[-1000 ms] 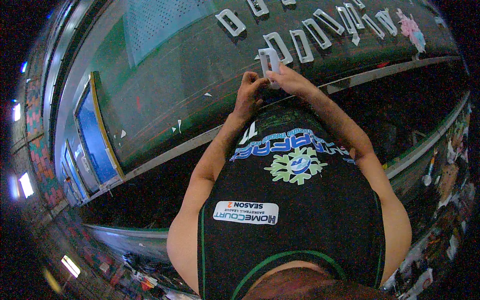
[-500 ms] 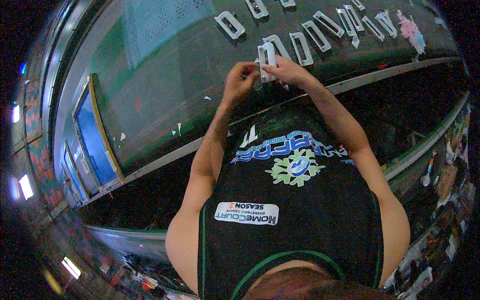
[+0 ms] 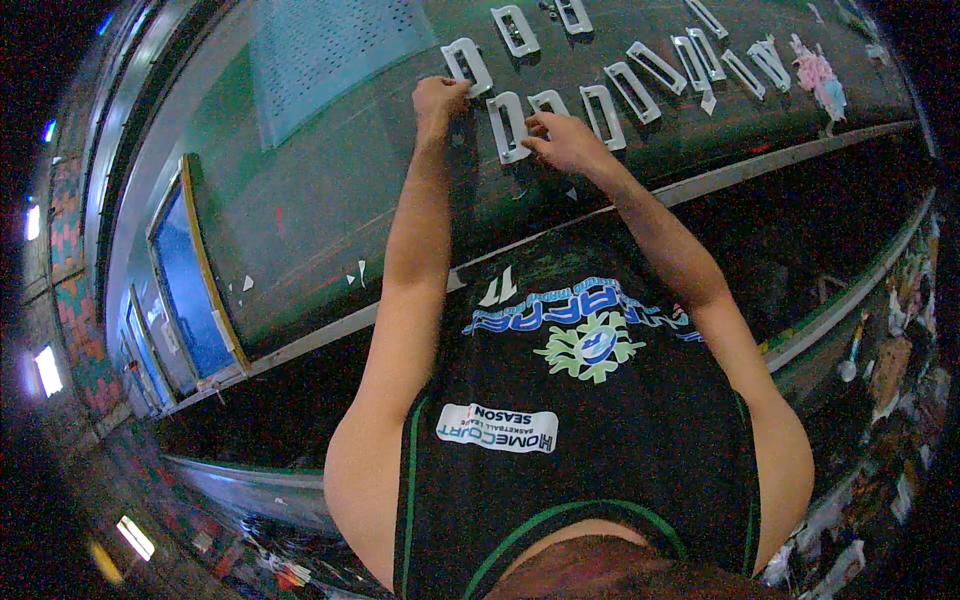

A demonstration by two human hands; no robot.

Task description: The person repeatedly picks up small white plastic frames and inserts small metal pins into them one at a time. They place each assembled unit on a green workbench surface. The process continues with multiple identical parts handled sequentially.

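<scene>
Long white plastic frames with slotted middles lie on the dark green table. My left hand [image 3: 440, 98] is stretched forward, fingers closed at the near end of one white frame [image 3: 477, 68]. My right hand [image 3: 566, 142] is bent, thumb and fingers apart, with nothing seen in it. Just left of its fingertips lies another white frame [image 3: 497, 126]. A further frame [image 3: 546, 101] is partly hidden behind the right hand, and one more white frame [image 3: 611, 133] lies to its right.
Several more white frames [image 3: 627, 94] form a slanting row toward the right, ending near a pink and pale blue cloth [image 3: 820, 78]. A perforated translucent sheet [image 3: 330, 60] covers the far left. White scraps [image 3: 357, 272] and blue-faced panels [image 3: 190, 275] lie left. The table edge [image 3: 690, 183] runs before me.
The white frame that my hands held now lies on the table beside the others. My left hand has reached forward to another frame; my right hand has let go and stays close by.
</scene>
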